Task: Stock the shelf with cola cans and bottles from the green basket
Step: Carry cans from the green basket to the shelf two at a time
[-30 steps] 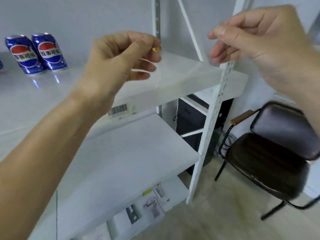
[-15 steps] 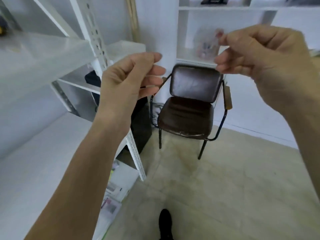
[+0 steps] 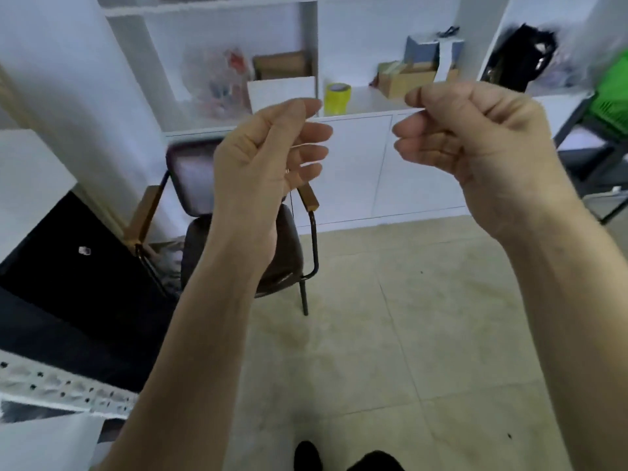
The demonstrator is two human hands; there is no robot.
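2 hands are raised side by side in front of the person, apart from each other. The left hand (image 3: pixel 268 154) has its fingers loosely curled toward the thumb and holds nothing that can be seen. The right hand (image 3: pixel 475 137) is likewise loosely curled, its fingertips facing the left hand, with nothing visible in its grasp.

Behind the left forearm stands 1 dark brown chair (image 3: pixel 200 205) with 2 wooden armrests and black metal legs, on a beige tiled floor (image 3: pixel 424 334). Behind the hands, a white wall unit (image 3: pixel 356 164) has closed cabinet doors below and open compartments above; these hold 1 yellow tape roll (image 3: pixel 337 98), several cardboard boxes (image 3: pixel 406 81), blurred, and 1 black bag (image 3: pixel 520 59).

At the far right edge, 1 green basket (image 3: pixel 613 96) sits on a dark frame, well apart from both hands; its contents cannot be made out. At lower left, 1 white perforated shelf post (image 3: pixel 64 389) crosses the corner beside 1 black cabinet (image 3: pixel 68 294).
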